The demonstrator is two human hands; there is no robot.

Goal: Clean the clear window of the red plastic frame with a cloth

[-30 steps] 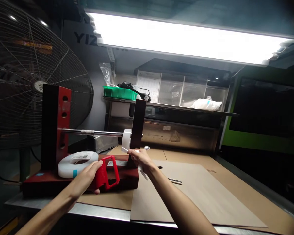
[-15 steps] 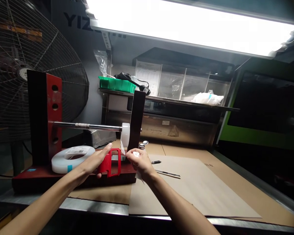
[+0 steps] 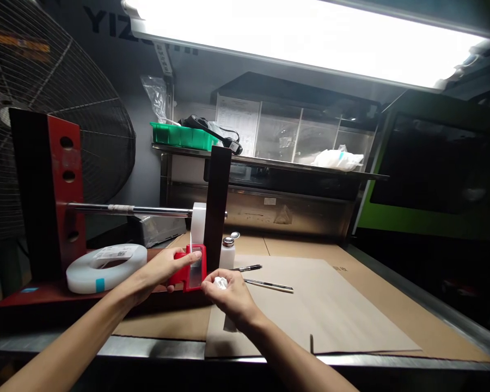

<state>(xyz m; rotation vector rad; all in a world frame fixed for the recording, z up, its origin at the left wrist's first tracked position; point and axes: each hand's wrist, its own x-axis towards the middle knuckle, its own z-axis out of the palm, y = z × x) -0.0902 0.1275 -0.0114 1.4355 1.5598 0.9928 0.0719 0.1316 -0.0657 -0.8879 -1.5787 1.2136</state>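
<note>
Left hand (image 3: pixel 159 270) grips red tape cutter (image 3: pixel 190 268), frame centre; right hand (image 3: pixel 227 294) pinches clear tape end (image 3: pixel 220 282). Risk: a slack pull could let the film stick to itself.

Your left hand (image 3: pixel 159 269) on the cutter frame (image 3: pixel 191 268), on the stand base (image 3: pixel 44 302) | your right hand (image 3: pixel 226 294) just right of it | tape roll (image 3: pixel 106 267) left | bottle (image 3: pixel 227 253), pen (image 3: pixel 247 268) behind right hand | fan (image 3: pixel 44 109) behind stand

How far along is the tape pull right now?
Done: a strip runs from the roll on the rod down into the red cutter. In hand: left hand steadies the cutter; right hand pinches the strip's end. Left: the strip is not yet cut.
</note>
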